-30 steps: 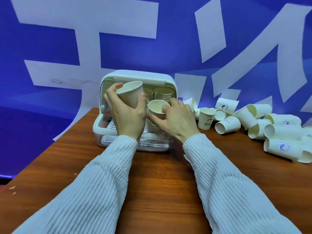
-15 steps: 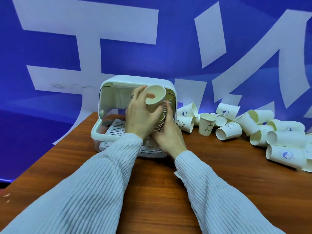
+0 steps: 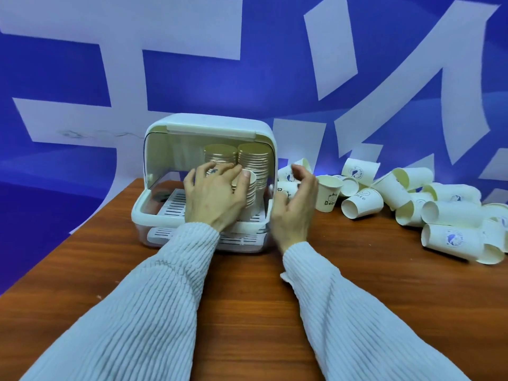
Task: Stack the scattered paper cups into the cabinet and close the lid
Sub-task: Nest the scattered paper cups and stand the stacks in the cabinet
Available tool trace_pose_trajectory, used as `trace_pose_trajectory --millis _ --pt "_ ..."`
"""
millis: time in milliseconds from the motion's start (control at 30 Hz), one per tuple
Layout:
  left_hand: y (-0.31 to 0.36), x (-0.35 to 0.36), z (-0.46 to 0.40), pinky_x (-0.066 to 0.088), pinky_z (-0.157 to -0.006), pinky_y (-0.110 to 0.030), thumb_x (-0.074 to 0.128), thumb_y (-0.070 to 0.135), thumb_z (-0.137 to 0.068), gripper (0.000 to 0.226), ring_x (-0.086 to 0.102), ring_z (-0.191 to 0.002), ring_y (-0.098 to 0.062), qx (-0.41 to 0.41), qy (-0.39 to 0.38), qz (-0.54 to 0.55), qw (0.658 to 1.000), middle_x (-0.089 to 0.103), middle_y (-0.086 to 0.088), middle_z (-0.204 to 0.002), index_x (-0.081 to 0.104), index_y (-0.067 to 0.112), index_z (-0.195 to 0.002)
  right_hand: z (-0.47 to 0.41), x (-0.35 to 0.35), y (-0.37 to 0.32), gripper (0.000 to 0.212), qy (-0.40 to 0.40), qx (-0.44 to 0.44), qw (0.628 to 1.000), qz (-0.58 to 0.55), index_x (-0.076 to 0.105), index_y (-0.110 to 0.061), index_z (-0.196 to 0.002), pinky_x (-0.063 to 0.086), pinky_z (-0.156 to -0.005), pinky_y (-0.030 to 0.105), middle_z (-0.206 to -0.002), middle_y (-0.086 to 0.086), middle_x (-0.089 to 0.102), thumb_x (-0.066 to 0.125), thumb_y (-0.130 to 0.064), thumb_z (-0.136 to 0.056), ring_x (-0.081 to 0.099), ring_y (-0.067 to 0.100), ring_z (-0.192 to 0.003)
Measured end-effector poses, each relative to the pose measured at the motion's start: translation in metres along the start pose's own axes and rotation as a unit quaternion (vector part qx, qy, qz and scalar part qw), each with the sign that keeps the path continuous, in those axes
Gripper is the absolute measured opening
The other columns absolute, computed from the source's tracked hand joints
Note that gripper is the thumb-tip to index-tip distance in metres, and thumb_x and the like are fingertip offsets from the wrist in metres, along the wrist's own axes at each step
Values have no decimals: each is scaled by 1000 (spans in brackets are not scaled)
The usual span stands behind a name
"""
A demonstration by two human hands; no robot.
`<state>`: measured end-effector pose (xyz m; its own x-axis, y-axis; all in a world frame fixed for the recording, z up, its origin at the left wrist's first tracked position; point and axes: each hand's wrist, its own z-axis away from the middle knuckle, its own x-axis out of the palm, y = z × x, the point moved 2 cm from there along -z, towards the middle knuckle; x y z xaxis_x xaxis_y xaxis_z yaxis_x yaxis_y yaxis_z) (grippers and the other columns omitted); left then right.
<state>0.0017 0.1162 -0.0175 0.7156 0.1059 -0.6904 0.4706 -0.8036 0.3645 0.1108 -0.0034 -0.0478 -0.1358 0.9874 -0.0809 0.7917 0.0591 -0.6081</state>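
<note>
Loose white paper cups [image 3: 445, 213] lie toppled rightward; our left hand [image 3: 213, 195] presses flat on the upright nested cup stack [image 3: 248, 188] in the white plastic cabinet [image 3: 209, 149], right hand [image 3: 295, 204] relaxed, empty.

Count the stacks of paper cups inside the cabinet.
3: two tall paper-cup stacks at the back, one shorter front stack under the left hand. Others may be hidden.

Both arms reach forward in pale ribbed sleeves. The left hand [image 3: 213, 195] lies palm down with fingers spread and nearly straight, thumb out to the right. The right hand [image 3: 295, 204] hovers beside it, fingers loosely curled, holding nothing.
</note>
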Motion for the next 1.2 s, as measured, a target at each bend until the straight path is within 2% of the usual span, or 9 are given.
trace_pose_trajectory --millis 67,133,300,467,600,767,1033,1133,1200 --pt "1 1 4 26 -115 -48 23 67 -100 66 36 -141 -20 11 24 13 1000 54 9 -149 56 31 -144 -16 -9 22 30 31 88 994 57 61 -20 -112 41 -105 37 -119 -6 50 54 -14 -84 51 20 -119" --pt "4 -2 10 31 -113 -50 32 64 -100 61 37 -140 -22 40 92 25 995 52 2 -149 54 28 -144 -22 -15 52 21 -66 164 968 177 69 -23 -107 36 -108 35 -129 -1 53 57 -19 -90 48 24 -129" --pt "13 0 30 33 -111 -49 57 44 -93 50 39 -140 -29 74 223 80 969 49 -7 -145 58 19 -137 -25 -10 86 32 -246 232 921 195 73 -23 -127 46 -108 38 -143 5 62 57 -25 -99 56 25 -133" --pt "28 11 59 31 -114 -53 67 30 -84 56 33 -147 -34 158 198 46 966 48 -10 -149 59 18 -138 -19 -23 74 21 -96 246 947 182 72 -30 -109 43 -83 32 -115 1 74 57 -20 -99 65 30 -109" --pt "42 16 71 28 -118 -50 65 30 -85 59 32 -149 -35 226 162 24 960 46 -10 -151 55 20 -142 -9 -41 51 26 7 272 961 46 54 -36 -110 43 -84 29 -105 -2 74 67 -19 -94 67 23 -101" --pt "47 17 78 30 -118 -51 70 32 -83 69 28 -150 -36 247 120 18 961 42 -12 -155 49 19 -148 4 -65 24 29 49 282 958 -26 61 -32 -101 57 -90 36 -92 -8 74 81 -19 -85 71 13 -90" --pt "77 -12 67 18 -122 -55 69 29 -73 93 34 -145 -34 298 142 -90 939 44 -13 -155 32 24 -158 6 -76 -48 22 2 134 969 -206 66 -18 -92 55 -74 23 -79 -10 71 77 0 -87 64 4 -76" --pt "76 -34 51 32 -112 -50 65 20 -74 86 54 -121 -35 269 168 -69 946 55 -11 -138 38 20 -155 3 -73 -70 17 -72 101 962 -242 68 -14 -94 53 -74 17 -81 -12 73 71 3 -92 67 1 -78" --pt "63 -46 40 39 -101 -48 71 21 -75 81 55 -113 -36 227 158 -70 958 55 -12 -134 43 18 -151 -4 -75 -77 12 -33 107 965 -236 68 -13 -95 52 -76 17 -83 -11 72 68 -1 -96 66 -1 -79"
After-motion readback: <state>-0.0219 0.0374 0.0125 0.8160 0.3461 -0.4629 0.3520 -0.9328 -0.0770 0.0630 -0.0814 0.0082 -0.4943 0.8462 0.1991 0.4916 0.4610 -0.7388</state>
